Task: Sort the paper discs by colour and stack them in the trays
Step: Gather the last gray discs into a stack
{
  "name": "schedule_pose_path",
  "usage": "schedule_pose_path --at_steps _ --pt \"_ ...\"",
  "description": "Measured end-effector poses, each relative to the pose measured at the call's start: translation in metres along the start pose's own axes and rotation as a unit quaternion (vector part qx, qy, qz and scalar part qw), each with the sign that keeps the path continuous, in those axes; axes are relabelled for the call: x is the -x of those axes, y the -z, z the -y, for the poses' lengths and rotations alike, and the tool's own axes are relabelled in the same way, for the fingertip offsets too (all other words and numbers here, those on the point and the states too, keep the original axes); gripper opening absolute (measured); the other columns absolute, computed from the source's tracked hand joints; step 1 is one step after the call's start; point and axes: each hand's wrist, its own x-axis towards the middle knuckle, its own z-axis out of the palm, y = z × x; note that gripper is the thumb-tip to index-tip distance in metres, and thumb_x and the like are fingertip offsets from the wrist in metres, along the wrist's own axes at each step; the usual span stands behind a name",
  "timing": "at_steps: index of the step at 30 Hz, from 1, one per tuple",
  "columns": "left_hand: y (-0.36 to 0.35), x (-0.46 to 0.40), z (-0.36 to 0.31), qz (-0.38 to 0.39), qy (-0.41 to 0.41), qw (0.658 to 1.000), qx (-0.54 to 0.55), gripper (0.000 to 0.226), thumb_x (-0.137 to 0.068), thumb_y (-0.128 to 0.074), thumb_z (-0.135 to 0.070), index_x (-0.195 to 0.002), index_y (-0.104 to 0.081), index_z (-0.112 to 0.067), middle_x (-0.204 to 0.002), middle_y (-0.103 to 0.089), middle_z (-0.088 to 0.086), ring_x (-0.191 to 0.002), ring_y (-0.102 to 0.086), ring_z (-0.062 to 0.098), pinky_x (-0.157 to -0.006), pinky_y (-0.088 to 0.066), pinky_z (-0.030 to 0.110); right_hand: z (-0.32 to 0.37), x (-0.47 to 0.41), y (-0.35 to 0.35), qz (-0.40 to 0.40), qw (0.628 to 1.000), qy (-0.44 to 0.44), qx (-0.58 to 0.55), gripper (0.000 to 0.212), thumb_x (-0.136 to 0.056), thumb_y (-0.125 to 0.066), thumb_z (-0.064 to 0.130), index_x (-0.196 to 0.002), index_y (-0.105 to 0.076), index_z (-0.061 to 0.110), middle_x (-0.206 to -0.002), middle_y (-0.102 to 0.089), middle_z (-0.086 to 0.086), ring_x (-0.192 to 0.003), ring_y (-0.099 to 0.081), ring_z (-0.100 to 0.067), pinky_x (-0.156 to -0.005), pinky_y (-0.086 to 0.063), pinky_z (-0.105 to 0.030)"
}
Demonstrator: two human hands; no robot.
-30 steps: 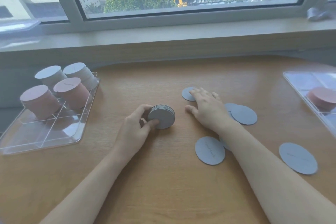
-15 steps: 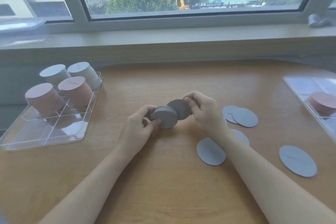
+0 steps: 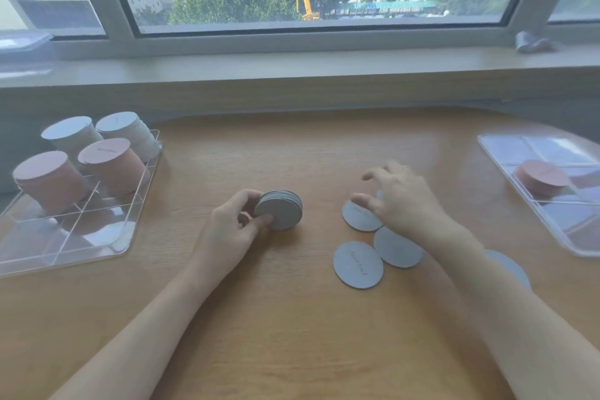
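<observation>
Wooden table [image 3: 308, 156] fills the view, with a window sill [image 3: 292, 65] along its far edge. Left tray [image 3: 74, 250], clear and divided into compartments, sits at the left edge; its far compartments hold four tall stacks, two pale grey-white stacks [image 3: 97, 136] at the far side and two pink stacks [image 3: 81, 175] just nearer. Near compartments of this tray appear unfilled, though reflections make that hard to confirm. Right tray [image 3: 552, 234], also clear and divided, lies at the right edge, partly out of frame, and holds one short pink stack [image 3: 542, 175]. Left hand [image 3: 230, 230], centre of the table, grips a grey stack [image 3: 281, 209] of discs tilted up on edge, thumb on the near face, fingers curled behind; the lower edge of the stack looks to touch the table. Right hand [image 3: 402, 201] is spread wide, palm down, holding nothing, fingertips over a loose grey disc [image 3: 358, 217] lying flat. Two more grey discs lie flat just nearer: one [image 3: 397, 247] partly under the right wrist, another [image 3: 358, 265] touching or slightly overlapping it at its left. A further grey disc [image 3: 511, 266] shows beyond the right forearm, mostly hidden.
</observation>
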Motion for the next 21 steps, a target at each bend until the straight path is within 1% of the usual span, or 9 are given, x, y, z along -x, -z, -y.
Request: schedule_pose_path --at_steps 3,6,8,10,13,15,17,19,21 --pt "0.0 0.0 -0.001 0.003 0.0 1.0 -0.003 0.022 -0.088 -0.075 -0.019 -0.105 -0.065 -0.028 -0.096 -0.07 -0.018 -0.073 -0.063 0.024 -0.074 -0.049 0.03 -0.022 0.013 0.01 0.034 0.986 -0.119 0.112 0.086 -0.08 -0.041 0.084 -0.141 -0.039 0.023 -0.135 -0.042 -0.006 -0.125 -0.038 -0.028 -0.099 -0.035 -0.045" --pt "0.001 0.0 -0.001 0.007 -0.002 1.0 0.001 0.022 -0.089 -0.074 -0.019 -0.106 -0.065 -0.029 -0.097 -0.071 -0.014 -0.075 -0.066 0.025 -0.075 -0.051 0.034 -0.022 0.016 0.004 0.078 0.977 -0.147 0.133 0.102 -0.072 -0.038 0.092 -0.146 -0.033 0.022 -0.135 -0.04 -0.01 -0.126 -0.038 -0.031 -0.096 -0.037 -0.047" --pt "0.002 0.001 -0.001 0.006 -0.002 1.0 0.004 0.021 -0.089 -0.074 -0.019 -0.105 -0.065 -0.029 -0.096 -0.071 -0.013 -0.075 -0.066 0.025 -0.075 -0.05 0.034 -0.017 0.015 -0.002 0.078 0.978 -0.137 0.136 0.102 -0.07 -0.041 0.092 -0.143 -0.035 0.022 -0.132 -0.04 -0.01 -0.123 -0.037 -0.031 -0.095 -0.037 -0.045" --pt "0.002 0.001 -0.002 0.007 -0.002 1.0 0.006 0.021 -0.09 -0.073 -0.019 -0.106 -0.064 -0.029 -0.096 -0.071 -0.013 -0.075 -0.066 0.024 -0.075 -0.05 0.031 -0.014 0.013 -0.004 0.068 0.983 -0.124 0.119 0.095 -0.073 -0.047 0.088 -0.14 -0.039 0.021 -0.131 -0.04 -0.009 -0.122 -0.036 -0.03 -0.095 -0.038 -0.044" --pt "0.003 0.002 -0.003 0.008 -0.002 1.0 0.002 0.02 -0.09 -0.073 -0.019 -0.105 -0.065 -0.029 -0.093 -0.071 -0.013 -0.074 -0.065 0.022 -0.074 -0.049 0.029 -0.014 0.006 -0.004 0.066 0.991 -0.1 0.052 0.085 -0.078 -0.061 0.073 -0.14 -0.041 0.02 -0.133 -0.039 -0.008 -0.126 -0.033 -0.028 -0.097 -0.037 -0.041" --pt "0.003 0.001 -0.004 0.009 0.0 1.0 0.003 0.02 -0.09 -0.073 -0.018 -0.104 -0.064 -0.03 -0.092 -0.07 -0.014 -0.073 -0.064 0.022 -0.075 -0.049 0.03 -0.015 0.003 -0.003 0.066 0.994 -0.092 -0.014 0.083 -0.078 -0.071 0.061 -0.143 -0.041 0.018 -0.134 -0.038 -0.007 -0.127 -0.03 -0.026 -0.1 -0.037 -0.039" --pt "0.004 0.002 -0.004 0.013 0.002 1.0 0.009 0.02 -0.09 -0.073 -0.017 -0.104 -0.064 -0.029 -0.091 -0.07 -0.011 -0.074 -0.064 0.025 -0.075 -0.049 0.031 -0.014 -0.002 -0.002 0.074 0.992 -0.089 -0.049 0.084 -0.078 -0.075 0.053 -0.144 -0.041 0.017 -0.134 -0.038 -0.006 -0.129 -0.029 -0.024 -0.102 -0.036 -0.038" --pt "0.004 0.002 -0.005 0.015 0.002 1.0 0.012 0.021 -0.09 -0.073 -0.015 -0.105 -0.065 -0.028 -0.092 -0.071 -0.008 -0.074 -0.064 0.026 -0.075 -0.048 0.03 -0.012 -0.007 0.002 0.098 0.989 -0.091 -0.064 0.081 -0.078 -0.077 0.048 -0.144 -0.042 0.016 -0.132 -0.037 -0.005 -0.129 -0.028 -0.024 -0.099 -0.036 -0.038" --pt "0.004 0.003 -0.006 0.017 0.002 1.0 0.012 0.02 -0.09 -0.072 -0.015 -0.105 -0.065 -0.027 -0.093 -0.071 -0.007 -0.075 -0.065 0.027 -0.075 -0.048 0.031 -0.011 -0.012 0.004 0.12 0.985 -0.091 -0.087 0.074 -0.077 -0.08 0.043 -0.138 -0.047 0.017 -0.123 -0.037 -0.002 -0.124 -0.03 -0.022 -0.093 -0.038 -0.036"
